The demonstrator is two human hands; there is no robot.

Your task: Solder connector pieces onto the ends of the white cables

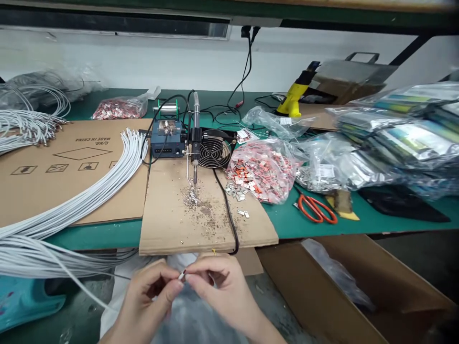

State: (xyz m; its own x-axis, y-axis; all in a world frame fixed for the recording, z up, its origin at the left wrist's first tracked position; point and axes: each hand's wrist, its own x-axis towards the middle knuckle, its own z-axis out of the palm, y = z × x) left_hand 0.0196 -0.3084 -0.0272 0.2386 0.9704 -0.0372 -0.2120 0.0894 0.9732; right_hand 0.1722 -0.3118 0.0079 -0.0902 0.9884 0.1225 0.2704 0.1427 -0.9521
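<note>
Below the front edge of the bench, my left hand (148,298) pinches a white cable (86,289) close to its tip, between thumb and forefinger. The cable trails back to the bundle at the left. My right hand (220,289) meets it fingertip to fingertip, closed in a pinch at the cable's end (182,275). A small dark bit shows between the two pinches, too small to name. Above the hands, a soldering iron (195,138) stands upright in a holder, tip down, over solder crumbs (191,197) on a cardboard sheet (161,229).
White cables (103,196) lie bundled at left. A blue soldering station (167,141), solder spool (168,110) and fan (214,150) stand behind. Right are a bag of red-and-white connectors (267,165), loose metal pieces (236,191), orange-handled scissors (317,209) and an open carton (322,286) below.
</note>
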